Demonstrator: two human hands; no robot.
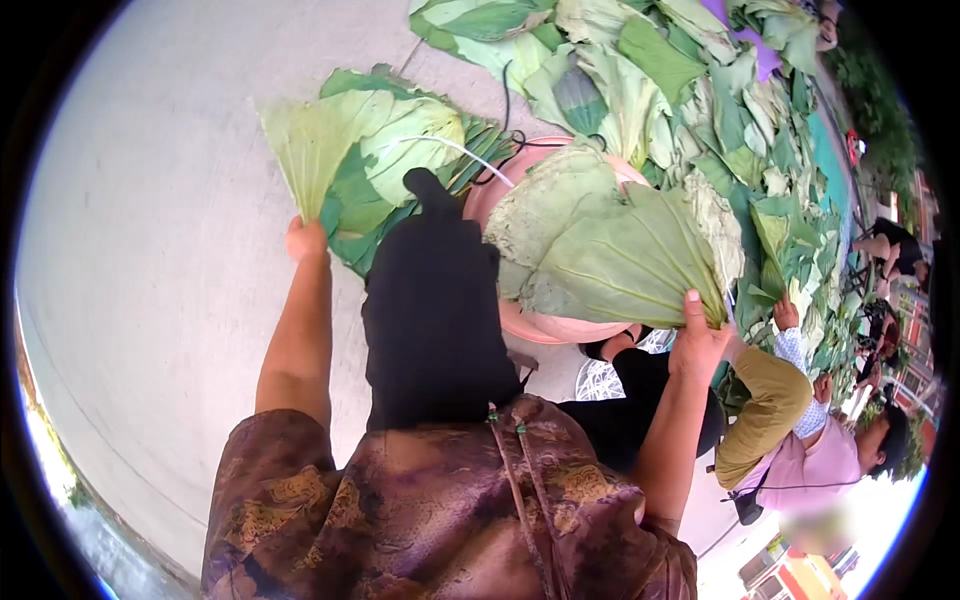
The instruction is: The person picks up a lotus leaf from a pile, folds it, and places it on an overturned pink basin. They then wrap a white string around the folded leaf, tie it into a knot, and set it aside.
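**A:** In the head view, what do your hands have hold of?

**B:** Your left hand (306, 242), at about 10 o'clock, is clenched round the narrow end of a folded pale leaf (312, 145). The leaf fans out above the hand toward 11 o'clock. Your right hand (700, 342), at about 4 o'clock, grasps the lower edge of a broad leaf (625, 258) with the thumb on top. That leaf spreads up toward the centre.

**A:** And what lies around them?

**B:** The broad leaf hangs over a pink basin (560, 328), and the basin's rim shows just below the leaf. A bundle of greener leaves (400, 160) lies behind the folded pale leaf, close against the basin's left side. A big heap of leaves (700, 90) runs from 12 to 3 o'clock. Bare concrete floor (150, 250) fills the 9 o'clock side. A black cloth (435, 310) sits between your arms. Toward 4 o'clock, another person in a pink top (815, 445) bends near the heap. You cannot tell whether their hands hold anything.
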